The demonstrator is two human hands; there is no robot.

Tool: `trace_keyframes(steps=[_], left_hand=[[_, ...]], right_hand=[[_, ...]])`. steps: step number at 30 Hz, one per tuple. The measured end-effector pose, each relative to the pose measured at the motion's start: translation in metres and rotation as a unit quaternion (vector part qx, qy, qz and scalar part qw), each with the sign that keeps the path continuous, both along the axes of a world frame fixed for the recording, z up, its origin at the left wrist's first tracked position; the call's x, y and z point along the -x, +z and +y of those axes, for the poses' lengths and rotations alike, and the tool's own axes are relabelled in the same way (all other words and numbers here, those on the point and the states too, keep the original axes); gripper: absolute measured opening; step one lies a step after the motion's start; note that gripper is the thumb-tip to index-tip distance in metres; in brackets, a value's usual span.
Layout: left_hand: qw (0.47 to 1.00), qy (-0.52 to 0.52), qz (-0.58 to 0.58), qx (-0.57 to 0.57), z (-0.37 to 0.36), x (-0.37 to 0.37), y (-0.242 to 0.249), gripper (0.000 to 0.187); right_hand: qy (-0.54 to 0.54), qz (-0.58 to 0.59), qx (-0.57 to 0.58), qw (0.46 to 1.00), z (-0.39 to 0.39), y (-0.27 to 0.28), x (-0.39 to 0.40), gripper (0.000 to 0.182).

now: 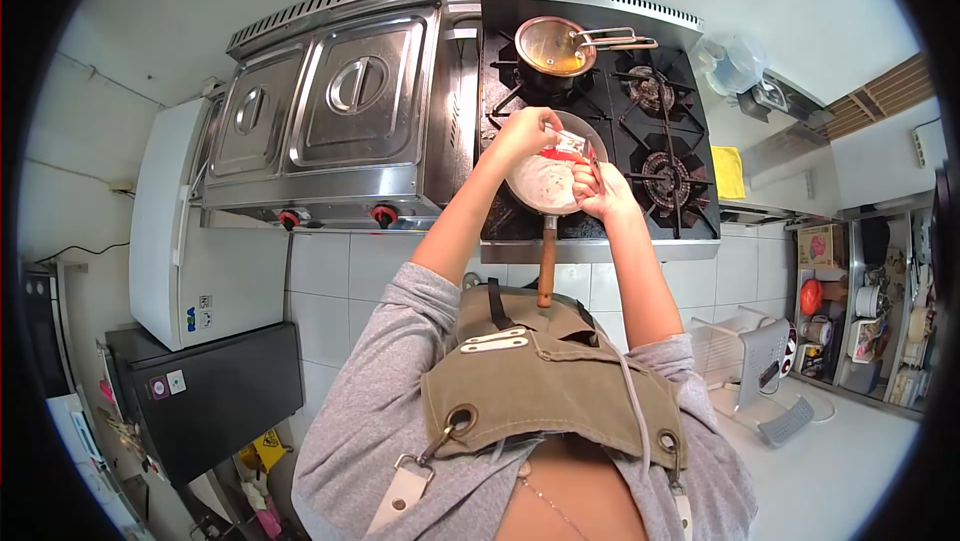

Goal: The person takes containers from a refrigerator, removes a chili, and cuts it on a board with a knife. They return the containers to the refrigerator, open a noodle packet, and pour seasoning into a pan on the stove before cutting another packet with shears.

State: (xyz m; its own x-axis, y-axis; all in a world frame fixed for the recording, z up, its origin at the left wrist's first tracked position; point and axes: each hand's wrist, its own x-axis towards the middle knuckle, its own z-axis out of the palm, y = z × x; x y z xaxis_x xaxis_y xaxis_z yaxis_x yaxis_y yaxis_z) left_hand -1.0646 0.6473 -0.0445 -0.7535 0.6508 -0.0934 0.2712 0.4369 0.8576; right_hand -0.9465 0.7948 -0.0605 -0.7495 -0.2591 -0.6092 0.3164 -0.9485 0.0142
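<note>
My left hand [525, 131] and my right hand [600, 191] are both closed on a small red-and-white packet [570, 147], one hand at each side of it. The packet is held just above a frying pan [535, 186] with a pale white content. The pan sits on the near-left burner of a black gas stove [690, 156], and its wooden handle [545, 266] points toward me. I wear a grey long-sleeved top and an olive apron.
A copper-coloured pan [553, 46] with yellow liquid sits on the far-left burner. Left of the stove stand steel lidded wells [330, 101] with red knobs. A yellow cloth [728, 171] lies right of the stove. Shelves with kitchenware [860, 311] are at the right, and a white wire rack [745, 351] is nearer.
</note>
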Motion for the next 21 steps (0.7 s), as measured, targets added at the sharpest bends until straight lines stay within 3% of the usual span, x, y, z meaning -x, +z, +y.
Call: trace_keyframes(steps=[3, 6, 9, 11, 13, 15, 19, 21], left_hand=[[0.998, 0.007, -0.055, 0.0, -0.001, 0.0, 0.004, 0.02], [1.0, 0.012, 0.013, -0.014, -0.003, -0.002, 0.007, 0.016], [0.995, -0.022, 0.097, 0.028, -0.008, -0.007, 0.017, 0.02], [0.984, -0.029, 0.166, 0.05, -0.008, -0.007, 0.015, 0.019], [0.979, -0.02, 0.198, 0.051, -0.008, -0.01, 0.013, 0.018], [0.972, -0.01, 0.23, 0.052, -0.009, -0.013, 0.012, 0.018], [0.956, -0.035, 0.275, 0.1, -0.01, -0.015, 0.01, 0.026], [0.958, -0.059, 0.275, 0.059, -0.01, -0.016, 0.008, 0.027]], right_hand=[[-0.007, 0.007, 0.022, 1.0, 0.0, -0.009, 0.003, 0.018], [-0.01, -0.011, 0.015, 1.0, -0.004, -0.009, 0.003, 0.017], [0.036, 0.032, -0.045, 0.998, -0.01, -0.02, 0.0, 0.017], [0.099, -0.016, -0.227, 0.969, -0.023, -0.015, -0.002, 0.021], [0.097, 0.022, -0.205, 0.974, -0.021, -0.021, -0.012, 0.03], [0.092, 0.019, -0.268, 0.959, -0.025, -0.012, -0.021, 0.034], [0.051, -0.03, -0.353, 0.934, -0.03, 0.058, -0.049, 0.042], [0.059, 0.004, -0.339, 0.939, -0.003, 0.049, -0.068, 0.046]])
